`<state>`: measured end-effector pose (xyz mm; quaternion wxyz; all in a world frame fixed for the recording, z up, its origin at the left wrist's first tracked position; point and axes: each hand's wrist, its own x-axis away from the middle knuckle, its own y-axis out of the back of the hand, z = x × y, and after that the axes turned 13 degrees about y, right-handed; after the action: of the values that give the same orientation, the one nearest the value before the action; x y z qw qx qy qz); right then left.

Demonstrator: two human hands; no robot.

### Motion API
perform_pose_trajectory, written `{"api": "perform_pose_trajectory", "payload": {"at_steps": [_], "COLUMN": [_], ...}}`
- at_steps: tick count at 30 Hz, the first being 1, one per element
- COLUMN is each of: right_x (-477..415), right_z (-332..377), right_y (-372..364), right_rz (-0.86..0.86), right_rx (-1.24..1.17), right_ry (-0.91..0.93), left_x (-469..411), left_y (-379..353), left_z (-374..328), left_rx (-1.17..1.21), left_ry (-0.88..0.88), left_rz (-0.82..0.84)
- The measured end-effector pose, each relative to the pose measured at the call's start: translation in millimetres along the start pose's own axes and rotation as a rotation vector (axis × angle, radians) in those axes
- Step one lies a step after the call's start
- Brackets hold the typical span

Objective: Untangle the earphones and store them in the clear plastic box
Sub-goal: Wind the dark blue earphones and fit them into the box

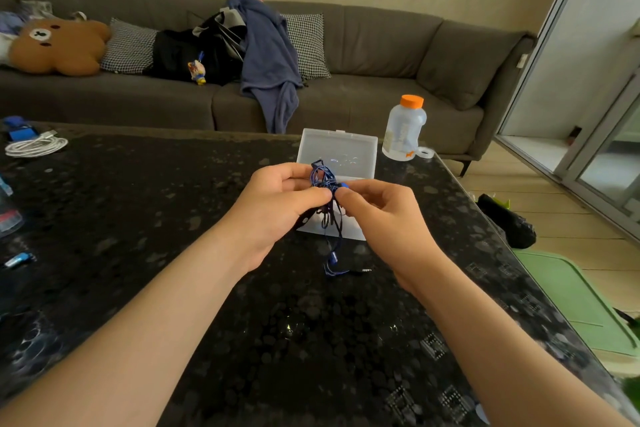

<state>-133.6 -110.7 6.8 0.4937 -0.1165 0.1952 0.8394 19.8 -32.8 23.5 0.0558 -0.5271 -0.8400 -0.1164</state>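
the hands hide part of the open box (337, 149); left hand (277, 204) and right hand (384, 215) both pinch the tangled earphones (325, 180).

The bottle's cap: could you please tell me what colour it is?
Orange cap, clearest in the head view.

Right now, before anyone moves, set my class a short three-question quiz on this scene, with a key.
1. True or false: the clear box on the table has its lid open.
2. How many hands grip the earphones: A none, B one, C two?
3. Fill in: the bottle has an ____ cap.
Key: 1 true. 2 C: left hand and right hand. 3 orange.
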Motion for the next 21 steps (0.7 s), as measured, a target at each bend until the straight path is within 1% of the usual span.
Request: {"api": "perform_pose_trajectory", "payload": {"at_steps": [3,6,7,10,13,15,17,18,19,21], "right_x": [0.5,-0.3,-1.2,-2.5,-6.1,-7.8,-8.6,-8.2,-7.4,-5.0], "right_z": [-3.7,-3.7,-4.5,-2.0,-1.8,-0.5,-0.3,-0.2,-0.1,-1.7], "right_y": [-1.0,2.5,4.0,4.7,6.5,9.0,11.3,11.3,11.2,9.6], "right_rz": [-0.021,-0.053,-0.074,-0.149,-0.195,-0.219,-0.263,-0.281,-0.290,-0.261], "right_rx": [0.054,0.143,0.096,-0.214,-0.431,-0.555,-0.643,-0.620,-0.540,-0.294], "right_ry": [0.050,0.110,0.088,-0.067,-0.158,-0.194,-0.228,-0.235,-0.229,-0.184], "left_x": [0.4,0.0,-0.6,-2.9,-7.5,-7.7,-7.4,-6.7,-5.9,-4.0], "left_y": [0.0,0.1,0.0,-2.0,-2.1,-1.1,-0.3,0.1,0.7,2.7], "left_z": [2.5,3.2,2.7,1.6,1.5,0.0,-0.5,-0.4,-0.4,-0.8], "left_rx": [-0.055,-0.056,-0.046,0.040,0.127,0.201,0.216,0.202,0.190,0.180], "left_ry": [-0.016,-0.022,-0.006,0.114,0.214,0.240,0.218,0.196,0.172,0.131], "left_rz": [-0.007,-0.017,-0.024,-0.034,-0.066,-0.079,-0.085,-0.089,-0.087,-0.061]}}
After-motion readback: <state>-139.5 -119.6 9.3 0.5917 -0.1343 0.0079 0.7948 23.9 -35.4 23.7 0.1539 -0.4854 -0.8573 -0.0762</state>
